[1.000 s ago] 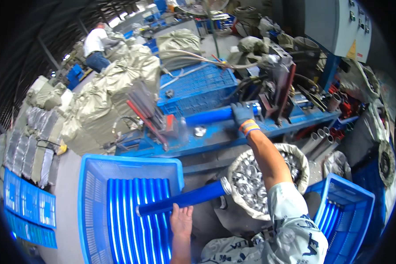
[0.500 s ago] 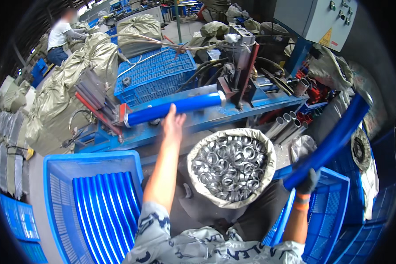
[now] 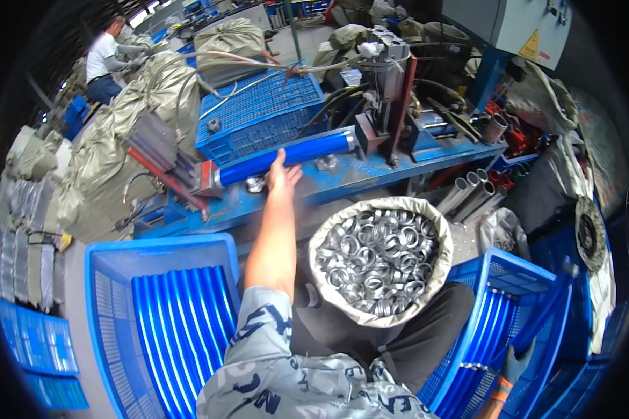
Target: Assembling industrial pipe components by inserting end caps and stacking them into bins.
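Note:
A shiny blue tube [image 3: 258, 162] lies level between the two ends of a blue bench machine [image 3: 314, 183]. My bare left hand [image 3: 284, 176] is at its near side, thumb up against the tube and fingers stretched out. Down at the right, my gloved right hand [image 3: 516, 364] grips another blue tube [image 3: 548, 307], which stands tilted in the right crate [image 3: 493, 262]. Several blue tubes with metal rings at their ends lie in that crate. Between my knees stands a white sack [image 3: 379, 322] full of loose metal rings [image 3: 374, 262].
At my left is a blue crate [image 3: 162, 246] of blue tubes. Behind the bench stand an upturned-looking blue crate [image 3: 258, 112] and tan sacks [image 3: 119, 160]. Bare metal tubes [image 3: 468, 192] lie under the bench's right end. A grey control box [image 3: 500, 28] hangs at the upper right; a co-worker [image 3: 105, 59] stands far left.
My right hand has lowered its tube from the air at the right into the right crate. My left hand stays at the tube on the machine. The whole view has shifted slightly.

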The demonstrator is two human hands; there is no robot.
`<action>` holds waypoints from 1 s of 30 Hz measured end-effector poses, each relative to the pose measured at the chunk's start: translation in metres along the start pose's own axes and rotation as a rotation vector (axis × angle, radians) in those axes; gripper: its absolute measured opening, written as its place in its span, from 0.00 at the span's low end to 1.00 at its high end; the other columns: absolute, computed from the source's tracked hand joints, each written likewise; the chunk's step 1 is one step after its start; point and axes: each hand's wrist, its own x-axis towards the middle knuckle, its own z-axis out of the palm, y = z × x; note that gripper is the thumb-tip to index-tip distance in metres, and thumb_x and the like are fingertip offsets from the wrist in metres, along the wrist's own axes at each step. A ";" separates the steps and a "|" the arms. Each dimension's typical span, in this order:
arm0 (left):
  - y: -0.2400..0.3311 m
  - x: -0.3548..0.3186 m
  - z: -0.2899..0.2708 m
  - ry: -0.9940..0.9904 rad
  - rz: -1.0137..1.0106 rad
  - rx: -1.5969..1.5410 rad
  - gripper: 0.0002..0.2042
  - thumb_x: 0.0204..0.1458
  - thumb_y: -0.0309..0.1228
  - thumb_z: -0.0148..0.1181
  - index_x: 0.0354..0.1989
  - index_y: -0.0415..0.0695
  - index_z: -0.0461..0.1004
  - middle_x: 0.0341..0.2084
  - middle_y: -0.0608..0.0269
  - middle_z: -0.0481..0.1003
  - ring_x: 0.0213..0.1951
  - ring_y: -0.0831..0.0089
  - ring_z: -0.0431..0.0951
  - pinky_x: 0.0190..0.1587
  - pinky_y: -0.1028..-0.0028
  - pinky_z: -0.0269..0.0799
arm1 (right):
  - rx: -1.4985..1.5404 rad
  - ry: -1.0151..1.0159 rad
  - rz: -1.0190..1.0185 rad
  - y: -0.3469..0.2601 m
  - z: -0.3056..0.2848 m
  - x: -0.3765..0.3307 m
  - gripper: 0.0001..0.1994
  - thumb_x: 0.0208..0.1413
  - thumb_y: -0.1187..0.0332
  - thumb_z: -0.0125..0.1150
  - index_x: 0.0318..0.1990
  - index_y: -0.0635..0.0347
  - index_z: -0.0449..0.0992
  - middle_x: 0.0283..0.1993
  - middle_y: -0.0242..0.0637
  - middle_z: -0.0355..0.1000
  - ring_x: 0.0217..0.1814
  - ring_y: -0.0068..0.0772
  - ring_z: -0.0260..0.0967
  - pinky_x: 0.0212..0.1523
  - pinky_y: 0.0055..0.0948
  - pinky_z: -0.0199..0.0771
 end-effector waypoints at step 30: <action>-0.011 -0.290 -0.449 0.404 0.067 1.190 0.14 0.68 0.36 0.74 0.56 0.41 0.85 0.39 0.57 0.87 0.36 0.63 0.87 0.33 0.63 0.83 | -0.755 -0.078 0.203 0.299 0.158 0.070 0.33 0.67 0.50 0.71 0.77 0.51 0.77 0.66 0.53 0.84 0.60 0.59 0.87 0.62 0.54 0.86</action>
